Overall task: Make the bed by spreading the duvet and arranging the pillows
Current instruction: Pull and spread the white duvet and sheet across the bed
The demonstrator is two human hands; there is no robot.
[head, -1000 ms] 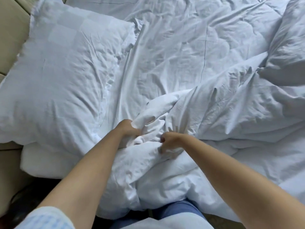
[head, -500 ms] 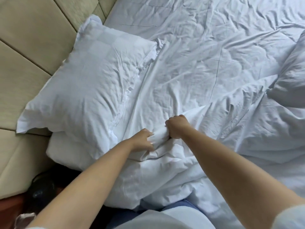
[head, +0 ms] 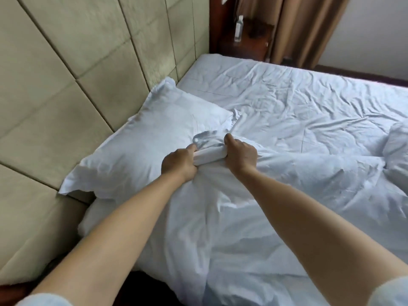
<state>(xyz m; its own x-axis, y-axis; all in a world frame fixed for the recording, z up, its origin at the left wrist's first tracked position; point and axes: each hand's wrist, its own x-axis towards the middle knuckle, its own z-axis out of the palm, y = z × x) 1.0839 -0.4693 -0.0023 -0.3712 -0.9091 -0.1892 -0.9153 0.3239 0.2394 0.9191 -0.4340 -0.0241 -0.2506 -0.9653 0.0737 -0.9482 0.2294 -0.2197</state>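
Bed (head: 254, 69): pillow (head: 141, 149) far left against headboard (head: 66, 85), crumpled duvet (head: 276, 195) over near half, sheet bare beyond.

beige padded headboard wall (head: 72, 69), brown curtain (head: 309, 29), dark nightstand (head: 245, 44).

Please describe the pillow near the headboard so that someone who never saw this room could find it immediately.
Start at the padded beige headboard on the left of the bed. The white pillow lies flat against its base, at the near end. Unlike the crumpled duvet that both hands grip beside it, it has a flat flanged border and a puffed middle.
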